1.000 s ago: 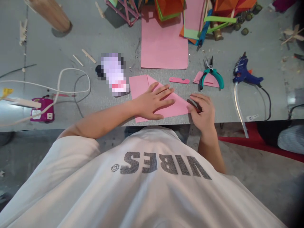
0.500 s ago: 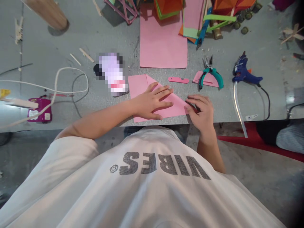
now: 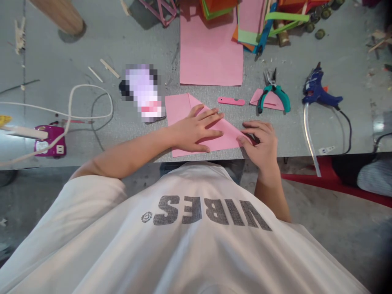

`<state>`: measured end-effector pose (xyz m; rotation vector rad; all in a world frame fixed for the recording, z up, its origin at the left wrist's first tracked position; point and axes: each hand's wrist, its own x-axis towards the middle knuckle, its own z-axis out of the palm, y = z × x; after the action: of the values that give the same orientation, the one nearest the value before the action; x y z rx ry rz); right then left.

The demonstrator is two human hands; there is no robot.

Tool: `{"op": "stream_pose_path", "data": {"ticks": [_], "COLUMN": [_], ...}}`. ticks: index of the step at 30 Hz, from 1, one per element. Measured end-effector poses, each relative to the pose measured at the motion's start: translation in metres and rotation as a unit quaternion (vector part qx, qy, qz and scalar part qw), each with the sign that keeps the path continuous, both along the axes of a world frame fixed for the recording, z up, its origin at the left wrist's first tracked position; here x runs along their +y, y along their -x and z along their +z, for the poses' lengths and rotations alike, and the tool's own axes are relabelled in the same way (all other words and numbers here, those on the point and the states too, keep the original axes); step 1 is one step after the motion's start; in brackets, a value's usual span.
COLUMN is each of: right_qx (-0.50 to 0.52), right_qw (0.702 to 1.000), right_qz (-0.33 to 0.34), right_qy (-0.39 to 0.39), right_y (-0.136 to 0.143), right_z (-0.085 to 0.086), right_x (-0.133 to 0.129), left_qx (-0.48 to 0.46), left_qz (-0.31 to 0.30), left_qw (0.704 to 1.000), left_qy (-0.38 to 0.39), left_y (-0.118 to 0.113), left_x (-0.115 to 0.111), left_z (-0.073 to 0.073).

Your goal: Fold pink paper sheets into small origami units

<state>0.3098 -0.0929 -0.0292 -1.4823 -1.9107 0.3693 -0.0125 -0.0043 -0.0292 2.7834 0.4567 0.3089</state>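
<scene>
1. Paper (image 3: 229,139), pink and folded, lies at the table's (image 3: 171,45) near edge in the head view.
2. Left hand (image 3: 197,130): open, fingers spread flat on it.
3. Right hand (image 3: 260,141): curled, thumb and fingertips at its right-hand corner; whether they pinch it, I cannot tell.
4. Just beyond: pink tool (image 3: 231,101); pliers (image 3: 283,98) on a scrap (image 3: 255,95).

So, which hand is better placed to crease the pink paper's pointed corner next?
Probably the right hand: it is at that corner, while the left hand lies spread across the folded pink paper.
</scene>
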Motion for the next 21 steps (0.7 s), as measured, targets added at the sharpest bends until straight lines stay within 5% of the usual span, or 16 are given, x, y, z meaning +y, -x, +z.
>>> {"op": "stream_pose_path", "data": {"ticks": [21], "right_qx": [0.007], "right_qw": [0.996], "right_qz": [0.029], "right_qy": [0.081], "right_y": [-0.043], "right_z": [0.025], "right_x": [-0.003], "left_qx": [0.008], "left_qz": [0.0], "left_qw": [1.0], "left_qy": [-0.005], "left_y": [0.001], "left_x": [0.0], "left_z": [0.003]}}
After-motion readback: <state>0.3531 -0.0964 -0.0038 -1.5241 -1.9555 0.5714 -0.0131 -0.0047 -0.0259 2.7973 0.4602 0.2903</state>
